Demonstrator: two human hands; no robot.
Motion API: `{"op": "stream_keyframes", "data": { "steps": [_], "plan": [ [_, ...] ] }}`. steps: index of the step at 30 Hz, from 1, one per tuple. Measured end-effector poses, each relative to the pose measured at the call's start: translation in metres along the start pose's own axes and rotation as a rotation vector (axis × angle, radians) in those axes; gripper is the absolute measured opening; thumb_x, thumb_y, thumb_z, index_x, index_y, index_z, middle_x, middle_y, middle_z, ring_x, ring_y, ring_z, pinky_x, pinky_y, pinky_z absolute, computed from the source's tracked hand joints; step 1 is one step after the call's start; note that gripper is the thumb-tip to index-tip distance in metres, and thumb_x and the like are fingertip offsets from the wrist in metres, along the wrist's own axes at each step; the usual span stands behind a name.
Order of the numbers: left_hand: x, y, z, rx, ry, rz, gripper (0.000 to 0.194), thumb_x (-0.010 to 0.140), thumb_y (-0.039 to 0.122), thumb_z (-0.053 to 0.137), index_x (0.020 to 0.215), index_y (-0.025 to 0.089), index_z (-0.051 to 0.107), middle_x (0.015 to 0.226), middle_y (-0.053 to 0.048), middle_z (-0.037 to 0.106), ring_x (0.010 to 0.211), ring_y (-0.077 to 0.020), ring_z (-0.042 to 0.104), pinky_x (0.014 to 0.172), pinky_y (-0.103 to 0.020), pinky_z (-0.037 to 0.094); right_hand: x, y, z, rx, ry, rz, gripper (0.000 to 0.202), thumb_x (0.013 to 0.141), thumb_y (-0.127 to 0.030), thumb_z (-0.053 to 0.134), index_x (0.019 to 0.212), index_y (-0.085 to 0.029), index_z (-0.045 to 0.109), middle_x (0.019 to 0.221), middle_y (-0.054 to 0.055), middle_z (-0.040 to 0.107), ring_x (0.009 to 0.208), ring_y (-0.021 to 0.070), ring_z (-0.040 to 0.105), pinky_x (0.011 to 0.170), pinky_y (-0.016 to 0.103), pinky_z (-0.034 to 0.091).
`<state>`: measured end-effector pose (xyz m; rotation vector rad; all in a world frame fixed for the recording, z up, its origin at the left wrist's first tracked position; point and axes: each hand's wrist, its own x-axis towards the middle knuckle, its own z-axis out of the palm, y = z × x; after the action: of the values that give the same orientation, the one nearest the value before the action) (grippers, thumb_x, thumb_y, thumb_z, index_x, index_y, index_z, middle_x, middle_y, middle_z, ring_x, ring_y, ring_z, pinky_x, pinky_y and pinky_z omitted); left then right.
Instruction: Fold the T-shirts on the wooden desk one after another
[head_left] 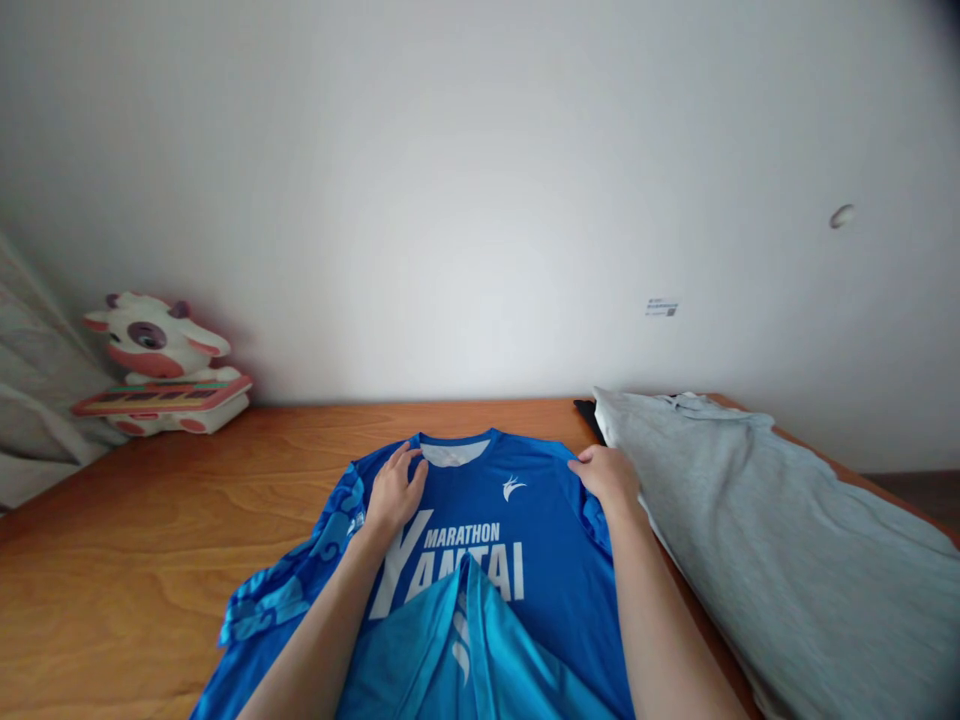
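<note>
- A pale wall [480, 220] stands beyond the blue Yantai Marathon T-shirt [472, 500], which lies on a wooden tabletop [142, 520]; a cow-shaped toy keyboard [169, 370] sits to its far left.
- The T-shirt lies straight ahead between the forearms, its long axis running from the collar [454, 455], near the wall, toward the person.
- The left hand [396, 490] rests on the T-shirt's left shoulder, nearer the collar, fingers loosely spread.
- The right hand [611, 478] touches its right shoulder, thumb and fingertips close together; whether fabric is pinched between them, I cannot tell.
- One patterned sleeve [274, 600] slants out left of the T-shirt.
- Light-blue fabric [420, 660] peaks over its lower lettering.
- A grey garment [787, 540] lies just beside it, on the right.
</note>
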<state>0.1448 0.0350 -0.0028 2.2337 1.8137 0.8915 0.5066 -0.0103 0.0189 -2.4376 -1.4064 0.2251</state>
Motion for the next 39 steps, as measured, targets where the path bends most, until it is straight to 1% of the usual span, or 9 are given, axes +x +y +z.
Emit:
{"op": "stream_keyframes", "data": {
  "steps": [5, 10, 12, 16, 19, 22, 25, 34, 39],
  "plan": [
    [-0.001, 0.003, 0.001, 0.124, -0.050, 0.015, 0.045, 0.099, 0.040, 0.039, 0.128, 0.016, 0.064, 0.146, -0.013, 0.057, 0.133, -0.0272, 0.055, 0.114, -0.043, 0.040, 0.000, -0.001, -0.008, 0.008, 0.079, 0.078, 0.041, 0.088, -0.040, 0.055, 0.123, -0.025, 0.068, 0.122, 0.020, 0.067, 0.110, 0.0357, 0.066, 0.080, 0.044, 0.050],
    [-0.006, 0.012, 0.006, 0.328, -0.152, 0.044, 0.055, 0.100, 0.047, 0.038, 0.143, 0.017, 0.053, 0.156, -0.014, 0.046, 0.146, -0.0320, 0.039, 0.121, -0.052, 0.027, -0.005, -0.011, -0.011, 0.012, 0.041, 0.020, 0.052, 0.081, -0.052, 0.065, 0.119, -0.016, 0.069, 0.118, 0.024, 0.068, 0.107, 0.0391, 0.066, 0.082, 0.047, 0.051],
    [-0.007, 0.014, 0.007, 0.367, -0.174, 0.047, 0.058, 0.100, 0.050, 0.037, 0.147, 0.018, 0.050, 0.158, -0.014, 0.042, 0.148, -0.0324, 0.035, 0.121, -0.052, 0.026, -0.012, -0.024, -0.009, 0.029, 0.061, -0.068, 0.054, 0.087, -0.052, 0.058, 0.123, -0.012, 0.066, 0.123, 0.025, 0.066, 0.114, 0.0375, 0.063, 0.090, 0.046, 0.049],
    [-0.007, 0.015, 0.008, 0.388, -0.180, 0.048, 0.064, 0.100, 0.053, 0.034, 0.151, 0.016, 0.044, 0.159, -0.015, 0.040, 0.149, -0.0330, 0.034, 0.120, -0.053, 0.026, -0.037, -0.064, 0.012, 0.086, 0.091, -0.361, 0.049, 0.102, -0.042, 0.033, 0.137, -0.018, 0.058, 0.143, 0.014, 0.058, 0.135, 0.0240, 0.050, 0.111, 0.036, 0.036],
    [-0.007, 0.013, 0.008, 0.388, -0.180, 0.057, 0.065, 0.100, 0.052, 0.035, 0.152, 0.014, 0.043, 0.159, -0.017, 0.039, 0.149, -0.0337, 0.033, 0.120, -0.053, 0.026, -0.060, -0.090, 0.035, 0.071, 0.015, -0.502, 0.056, 0.100, -0.053, 0.036, 0.144, -0.022, 0.053, 0.154, 0.010, 0.049, 0.145, 0.0269, 0.037, 0.120, 0.045, 0.022],
    [-0.007, 0.010, 0.006, 0.400, -0.195, 0.084, 0.065, 0.100, 0.051, 0.037, 0.152, 0.015, 0.043, 0.160, -0.016, 0.038, 0.149, -0.0342, 0.032, 0.120, -0.054, 0.026, -0.074, -0.100, 0.048, -0.005, -0.122, -0.500, 0.074, 0.096, -0.068, 0.035, 0.155, -0.023, 0.039, 0.165, 0.012, 0.028, 0.154, 0.0323, 0.018, 0.122, 0.056, 0.006],
    [-0.007, 0.006, 0.001, 0.415, -0.210, 0.088, 0.065, 0.100, 0.052, 0.036, 0.153, 0.015, 0.042, 0.160, -0.015, 0.037, 0.150, -0.0331, 0.031, 0.120, -0.052, 0.026, -0.079, -0.103, 0.049, -0.041, -0.178, -0.476, 0.079, 0.095, -0.072, 0.029, 0.158, -0.025, 0.032, 0.168, 0.011, 0.019, 0.155, 0.0320, 0.010, 0.121, 0.057, 0.001],
    [-0.004, -0.019, -0.018, 0.425, -0.260, 0.089, 0.067, 0.100, 0.054, 0.036, 0.154, 0.015, 0.040, 0.162, -0.014, 0.032, 0.151, -0.0319, 0.030, 0.121, -0.051, 0.025, -0.088, -0.127, 0.054, -0.033, -0.167, -0.472, 0.081, 0.094, -0.074, 0.030, 0.158, -0.025, 0.032, 0.167, 0.011, 0.020, 0.155, 0.0328, 0.010, 0.121, 0.057, -0.001],
    [-0.003, -0.025, -0.019, 0.356, -0.204, 0.096, 0.067, 0.099, 0.055, 0.037, 0.153, 0.015, 0.042, 0.161, -0.014, 0.036, 0.150, -0.0328, 0.031, 0.121, -0.055, 0.025, -0.090, -0.131, 0.055, 0.050, -0.040, -0.484, 0.076, 0.095, -0.066, 0.040, 0.150, -0.015, 0.045, 0.160, 0.018, 0.038, 0.150, 0.0327, 0.027, 0.122, 0.055, 0.012]
  ]
}}
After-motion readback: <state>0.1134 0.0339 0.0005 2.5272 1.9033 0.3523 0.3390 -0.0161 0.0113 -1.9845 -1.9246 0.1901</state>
